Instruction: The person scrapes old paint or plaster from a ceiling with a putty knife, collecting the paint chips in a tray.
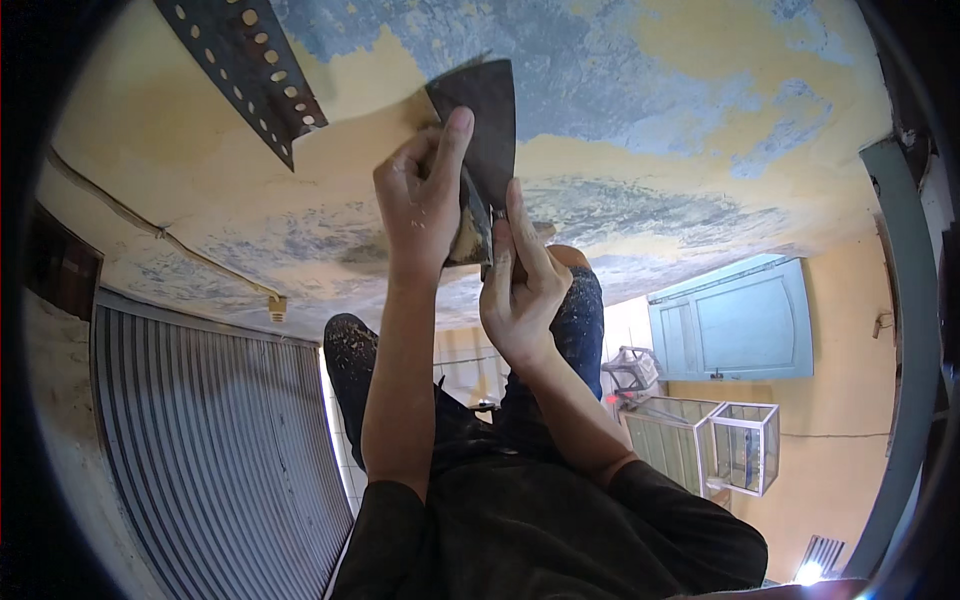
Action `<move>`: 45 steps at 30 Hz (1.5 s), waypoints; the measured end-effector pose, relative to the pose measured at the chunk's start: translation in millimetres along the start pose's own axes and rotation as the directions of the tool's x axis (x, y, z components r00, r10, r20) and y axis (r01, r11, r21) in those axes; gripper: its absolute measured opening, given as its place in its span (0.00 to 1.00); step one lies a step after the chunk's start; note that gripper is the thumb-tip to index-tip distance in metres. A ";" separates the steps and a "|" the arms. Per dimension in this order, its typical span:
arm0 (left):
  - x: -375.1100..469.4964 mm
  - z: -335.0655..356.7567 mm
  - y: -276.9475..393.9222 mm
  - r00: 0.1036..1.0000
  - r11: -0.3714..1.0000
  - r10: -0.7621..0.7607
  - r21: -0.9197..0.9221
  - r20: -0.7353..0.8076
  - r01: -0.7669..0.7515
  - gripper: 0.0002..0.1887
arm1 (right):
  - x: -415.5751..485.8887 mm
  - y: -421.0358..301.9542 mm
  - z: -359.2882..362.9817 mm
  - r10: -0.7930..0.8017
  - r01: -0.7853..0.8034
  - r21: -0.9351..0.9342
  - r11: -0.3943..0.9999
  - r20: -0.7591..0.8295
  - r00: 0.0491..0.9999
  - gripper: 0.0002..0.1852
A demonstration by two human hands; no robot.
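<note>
Both hands are together in the upper middle of the view, in front of a peeling painted surface [600,82]. Between them is a paint scraper [487,112] with a dark, flared metal blade that points upward. My left hand [420,195] has its thumb pressed on the blade's face, its other fingers curled behind. My right hand [529,292] holds the scraper's narrow lower end, fingers extended along it. Beside that end, under my left hand, shows a dark flat piece [472,229] crusted with pale residue. Whether it is a second scraper I cannot tell.
A perforated metal angle bar [259,75] juts in at upper left. A cable [112,195] crosses the surface to a small fitting [277,309]. Around me are a corrugated metal shutter [210,405], a light-blue door [735,322], a glass cabinet [742,446] and a bright lamp [810,574].
</note>
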State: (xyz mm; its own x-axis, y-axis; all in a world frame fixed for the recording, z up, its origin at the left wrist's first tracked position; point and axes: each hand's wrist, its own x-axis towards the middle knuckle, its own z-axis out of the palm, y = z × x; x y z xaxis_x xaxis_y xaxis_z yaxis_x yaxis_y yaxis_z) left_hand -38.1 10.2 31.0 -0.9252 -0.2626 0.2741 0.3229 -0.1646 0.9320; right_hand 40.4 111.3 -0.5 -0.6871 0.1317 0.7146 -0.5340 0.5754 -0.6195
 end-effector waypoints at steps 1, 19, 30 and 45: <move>2.0 -0.7 4.7 0.999 0.999 -0.032 0.009 0.004 0.032 0.22 | -2.5 1.6 -0.8 0.002 -0.002 -0.003 1.000 0.001 1.000 0.26; -4.8 -5.8 -8.5 0.999 1.000 -0.029 -0.010 0.037 0.030 0.22 | -13.3 -1.8 1.1 0.036 -0.036 -0.016 0.999 -0.005 0.999 0.28; -5.0 -6.4 -7.2 1.000 0.999 -0.021 0.044 -0.001 0.021 0.22 | -12.0 2.2 0.9 0.009 -0.009 0.022 1.000 0.000 1.000 0.25; -5.4 -11.3 -14.2 1.000 0.999 -0.026 0.041 -0.004 0.026 0.24 | -13.5 5.7 7.2 -0.012 0.012 -0.003 1.000 -0.010 1.000 0.30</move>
State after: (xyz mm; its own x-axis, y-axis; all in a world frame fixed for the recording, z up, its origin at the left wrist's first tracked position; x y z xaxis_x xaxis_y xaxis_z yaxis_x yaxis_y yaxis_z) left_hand -35.5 3.2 13.7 -0.9324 -0.2620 0.2491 0.2904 -0.1325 0.9477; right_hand 43.1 107.0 -16.0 -0.6756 0.1333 0.7252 -0.5407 0.5791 -0.6102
